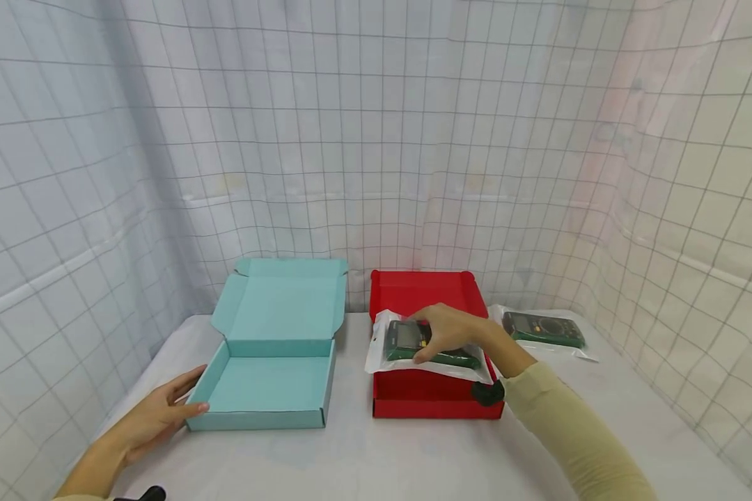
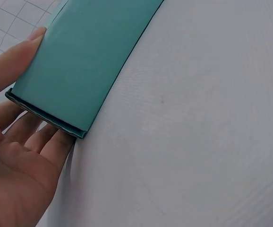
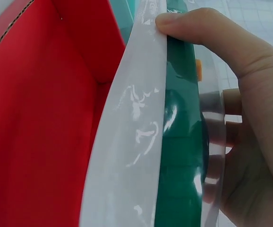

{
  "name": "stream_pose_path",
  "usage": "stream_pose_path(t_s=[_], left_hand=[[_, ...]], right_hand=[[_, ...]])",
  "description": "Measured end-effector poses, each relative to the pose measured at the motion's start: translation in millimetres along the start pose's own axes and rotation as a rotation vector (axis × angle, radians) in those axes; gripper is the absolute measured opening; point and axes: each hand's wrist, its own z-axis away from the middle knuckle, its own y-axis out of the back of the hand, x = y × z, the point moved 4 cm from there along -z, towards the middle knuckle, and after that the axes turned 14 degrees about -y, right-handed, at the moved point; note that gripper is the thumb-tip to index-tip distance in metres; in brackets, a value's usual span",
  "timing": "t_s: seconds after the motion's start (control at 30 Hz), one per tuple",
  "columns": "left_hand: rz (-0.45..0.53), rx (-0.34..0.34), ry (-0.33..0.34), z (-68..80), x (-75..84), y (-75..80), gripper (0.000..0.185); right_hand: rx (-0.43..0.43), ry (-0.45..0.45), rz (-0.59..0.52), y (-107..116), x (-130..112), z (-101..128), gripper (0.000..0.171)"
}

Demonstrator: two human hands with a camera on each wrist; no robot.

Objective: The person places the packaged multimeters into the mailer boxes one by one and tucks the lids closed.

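**One bagged meter over the red box, a second still waiting on the table**

We hold a bagged green multimeter (image 1: 423,344) in our right hand (image 1: 451,330), fingers curled over its top and thumb pinching the plastic sleeve, as the right wrist view shows plainly. The meter hangs just above the open red box (image 1: 435,403), not yet resting on its floor as far as we can judge. Our left hand (image 1: 153,417) lies flat on the white table (image 1: 413,459), fingers straight and relaxed, thumb and fingertips touching the near left corner of the open teal box (image 1: 269,383); it grips nothing.

The teal box looks empty inside, its lid standing up behind. A second bagged multimeter (image 1: 542,330) lies on the table to the right of the red box, untouched.

We judge the work to be early: both boxes are open, one meter is about to go in, the other is still to be picked up, and no lid is closed.
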Motion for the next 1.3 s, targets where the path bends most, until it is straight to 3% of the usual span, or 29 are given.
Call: stream_pose_path(t_s=[0.47,0.77,1.1,1.3], left_hand=[[0.015,-0.010,-0.019,0.7,-0.4,-0.1,0.091],[0.002,-0.001,0.006,7.7,-2.9,4.5,0.091],[-0.008,-0.015,0.003,4.6,-1.5,3.9,0.089],[-0.020,-0.010,0.012,-0.4,-1.0,1.2,0.091]], right_hand=[[-0.029,0.025,0.003,-12,-21,-18,0.078],[-0.021,0.036,0.023,-14,-41,-32,0.080],[-0.009,0.090,0.010,-18,-60,-39,0.071],[0.014,0.084,0.033,-14,-67,-41,0.079]])
